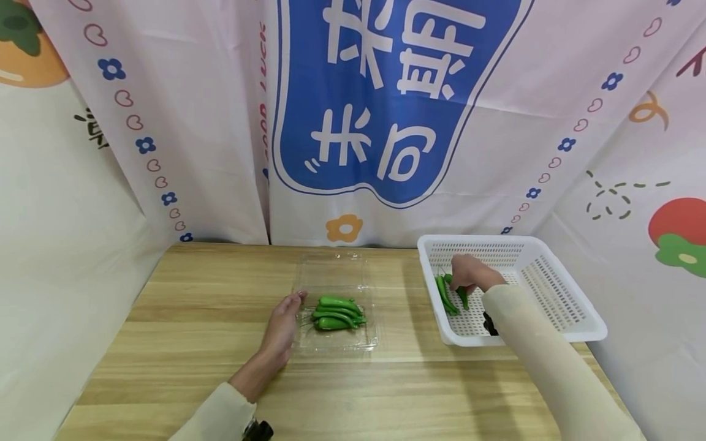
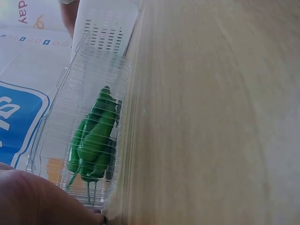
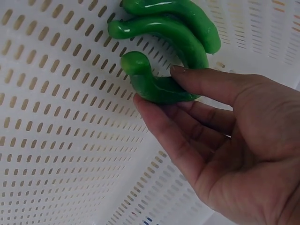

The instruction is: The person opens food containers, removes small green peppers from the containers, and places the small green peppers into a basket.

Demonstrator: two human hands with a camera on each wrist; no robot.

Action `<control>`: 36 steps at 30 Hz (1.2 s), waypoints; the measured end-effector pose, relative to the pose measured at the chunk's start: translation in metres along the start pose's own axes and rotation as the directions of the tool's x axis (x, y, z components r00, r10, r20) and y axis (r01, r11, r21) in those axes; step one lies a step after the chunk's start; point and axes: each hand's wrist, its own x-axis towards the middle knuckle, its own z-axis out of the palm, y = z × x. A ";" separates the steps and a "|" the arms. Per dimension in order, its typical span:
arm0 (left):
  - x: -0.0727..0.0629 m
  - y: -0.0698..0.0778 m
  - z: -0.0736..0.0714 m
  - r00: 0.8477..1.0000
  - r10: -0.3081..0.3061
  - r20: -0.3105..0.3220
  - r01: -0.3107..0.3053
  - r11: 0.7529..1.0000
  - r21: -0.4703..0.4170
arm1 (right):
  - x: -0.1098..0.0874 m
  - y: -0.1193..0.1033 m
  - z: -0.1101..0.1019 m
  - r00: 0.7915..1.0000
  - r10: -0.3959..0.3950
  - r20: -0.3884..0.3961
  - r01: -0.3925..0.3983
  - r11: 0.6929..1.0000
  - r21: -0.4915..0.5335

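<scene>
A clear plastic box [image 1: 334, 275] with its lid folded back lies on the table, with several green chili peppers [image 1: 336, 313] in its near half. My left hand [image 1: 281, 324] rests against the box's left side, beside the pepper stems; the left wrist view shows only part of the hand, low in the corner. Inside the white basket [image 1: 587, 327] at the right, my right hand [image 3: 220, 126] pinches a green chili pepper [image 3: 154, 89] between thumb and fingers. Two more chili peppers [image 3: 164, 28] lie beside it in the basket.
The wooden table [image 1: 182, 343] ends at the back against a printed cloth [image 1: 220, 153]. Further cloth walls [image 1: 60, 245] enclose it at left and right. Raised perforated walls surround the right hand in the basket. Dark straps or devices show at both wrists.
</scene>
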 end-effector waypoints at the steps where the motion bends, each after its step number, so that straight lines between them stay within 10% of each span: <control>1: 0.000 0.000 0.000 1.000 0.000 -0.001 0.000 1.000 0.000 | 0.001 0.000 0.001 1.000 0.006 0.001 -0.006 1.000 0.000; 36: 0.000 0.002 0.001 1.000 -0.011 -0.005 0.011 1.000 0.007 | -0.010 -0.013 -0.007 1.000 0.011 0.029 -0.011 1.000 -0.005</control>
